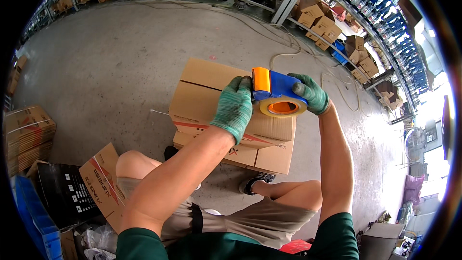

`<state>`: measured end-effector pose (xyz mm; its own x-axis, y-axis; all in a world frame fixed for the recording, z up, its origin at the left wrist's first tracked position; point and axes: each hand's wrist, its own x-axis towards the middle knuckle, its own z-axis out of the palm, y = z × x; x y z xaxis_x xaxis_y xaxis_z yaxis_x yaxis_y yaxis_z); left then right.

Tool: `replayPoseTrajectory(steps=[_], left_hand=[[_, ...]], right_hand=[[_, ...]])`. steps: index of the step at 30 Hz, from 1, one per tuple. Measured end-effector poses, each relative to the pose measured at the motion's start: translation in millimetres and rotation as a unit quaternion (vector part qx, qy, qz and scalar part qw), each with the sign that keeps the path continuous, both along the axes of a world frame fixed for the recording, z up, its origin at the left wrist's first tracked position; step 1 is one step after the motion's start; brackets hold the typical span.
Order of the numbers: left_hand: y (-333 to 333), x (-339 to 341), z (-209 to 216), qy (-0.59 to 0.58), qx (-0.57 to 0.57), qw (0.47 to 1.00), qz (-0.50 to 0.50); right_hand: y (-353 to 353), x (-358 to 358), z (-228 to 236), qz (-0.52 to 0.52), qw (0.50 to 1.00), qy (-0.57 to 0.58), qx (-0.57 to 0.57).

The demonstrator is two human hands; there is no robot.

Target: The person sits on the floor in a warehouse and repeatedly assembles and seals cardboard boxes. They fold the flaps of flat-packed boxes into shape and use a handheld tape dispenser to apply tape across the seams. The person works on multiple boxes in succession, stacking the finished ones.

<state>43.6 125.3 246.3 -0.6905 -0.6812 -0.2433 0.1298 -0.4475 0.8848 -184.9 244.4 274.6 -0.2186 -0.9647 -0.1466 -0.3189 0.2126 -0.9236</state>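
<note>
Where both gloved hands meet over the upper carton [195, 102], we find the blue tape dispenser [284, 84], held above the right part of the box top. Our right grip [313, 95] is closed on its blue body at the right end, with the thumb laid over the near side and fingers over the far edge. Our left grip [234, 107] has its fingers bent at the dispenser's other end; we cannot tell whether they press on it, pinch loose tape or only rest beside it.

The relation that matters most, we judge, is this: the dispenser lies directly right of the left grip and left of the right one, bridging the two, and the right hand is the one that clearly carries it. Its long axis runs crosswise before us, roughly along the line of the carton's top seam [198, 85]. The end with the orange guard [261, 80] points left, toward the left fingers, while the tape roll [284, 100] hangs on our side of the body. Beneath, the upper carton sits on a lower carton [273, 157].
</note>
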Motion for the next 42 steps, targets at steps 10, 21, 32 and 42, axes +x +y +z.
replayPoseTrajectory(steps=[10, 21, 32, 42], left_hand=[[-142, 79, -56, -0.218, -0.333, 0.891, 0.22], [-177, 97, -134, -0.123, -0.124, 0.978, 0.119], [-150, 90, -57, -0.084, -0.616, 0.783, 0.018], [-141, 80, -20, -0.284, -0.683, 0.633, -0.23]], right_hand=[[-30, 29, 38, 0.047, 0.987, 0.14, 0.07], [-51, 52, 47, 0.029, 0.97, 0.19, 0.15], [-56, 43, 48, 0.066, 0.956, 0.23, 0.169], [20, -8, 84, 0.025, 0.938, 0.249, 0.241]])
